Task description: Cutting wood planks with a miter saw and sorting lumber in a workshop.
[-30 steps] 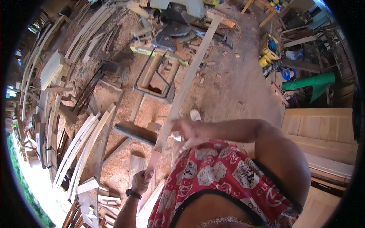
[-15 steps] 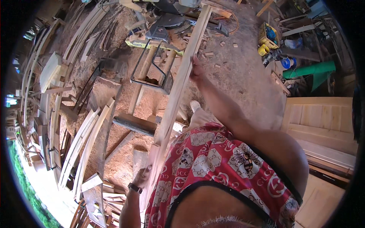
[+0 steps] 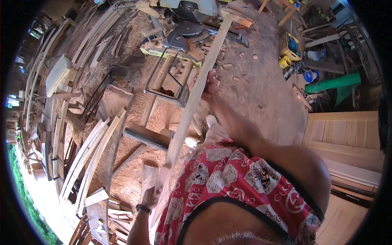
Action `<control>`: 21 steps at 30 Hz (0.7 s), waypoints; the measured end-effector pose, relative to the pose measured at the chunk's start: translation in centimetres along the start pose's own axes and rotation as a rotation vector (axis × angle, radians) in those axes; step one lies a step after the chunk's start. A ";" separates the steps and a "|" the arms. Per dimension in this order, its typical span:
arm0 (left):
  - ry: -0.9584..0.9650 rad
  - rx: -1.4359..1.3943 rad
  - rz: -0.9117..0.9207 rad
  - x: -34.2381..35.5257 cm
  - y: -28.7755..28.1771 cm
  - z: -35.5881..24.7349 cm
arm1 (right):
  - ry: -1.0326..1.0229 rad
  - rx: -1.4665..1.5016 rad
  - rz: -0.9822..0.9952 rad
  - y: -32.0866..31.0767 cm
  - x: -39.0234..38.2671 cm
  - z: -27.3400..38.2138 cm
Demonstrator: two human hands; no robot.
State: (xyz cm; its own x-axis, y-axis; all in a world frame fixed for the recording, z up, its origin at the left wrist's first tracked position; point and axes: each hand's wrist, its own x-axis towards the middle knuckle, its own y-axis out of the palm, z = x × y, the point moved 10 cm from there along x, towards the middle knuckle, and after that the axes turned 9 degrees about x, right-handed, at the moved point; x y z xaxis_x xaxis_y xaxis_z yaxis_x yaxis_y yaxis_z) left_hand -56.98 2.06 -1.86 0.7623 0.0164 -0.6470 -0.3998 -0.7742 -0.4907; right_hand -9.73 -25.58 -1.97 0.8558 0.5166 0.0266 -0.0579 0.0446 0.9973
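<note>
A long wooden board (image 3: 199, 92) runs slantwise in front of my body, from beside the saw down to my left side. My right hand (image 3: 210, 89) is closed on its right edge, about midway up, with the fingers partly hidden behind the wood. Near the board's lower end, my left hand (image 3: 151, 197) grips the left edge, a dark watch on its wrist. Beyond the board stands a mitre saw (image 3: 183, 30) with a dark blade. The board's far end lies close to the saw's right side.
Left of the board are a black metal frame (image 3: 183, 98), a dark beam (image 3: 147, 136) and sawdust. Curved wooden strips (image 3: 96, 153) lean farther left. At the right are a yellow crate (image 3: 289, 48), a green sheet (image 3: 335, 82) and wooden panels (image 3: 343, 134). Small offcuts litter the floor.
The board has turned about its length, so a broader face now shows. My left hand's fingers have shifted on its edge. The surroundings sit slightly lower in view.
</note>
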 end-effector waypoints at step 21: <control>-0.251 -0.034 -0.262 -13.1 -2.1 7.0 | 0.896 -0.588 -0.109 0.3 -2.1 -13.5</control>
State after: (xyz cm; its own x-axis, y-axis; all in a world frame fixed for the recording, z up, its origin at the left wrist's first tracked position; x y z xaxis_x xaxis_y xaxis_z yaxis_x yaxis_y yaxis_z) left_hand -69.73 7.95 3.57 0.6866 0.3685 -0.6267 -0.1869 -0.7436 -0.6420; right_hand -18.52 -15.08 -2.60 0.1973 0.9128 -0.3577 -0.4464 0.4085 0.7961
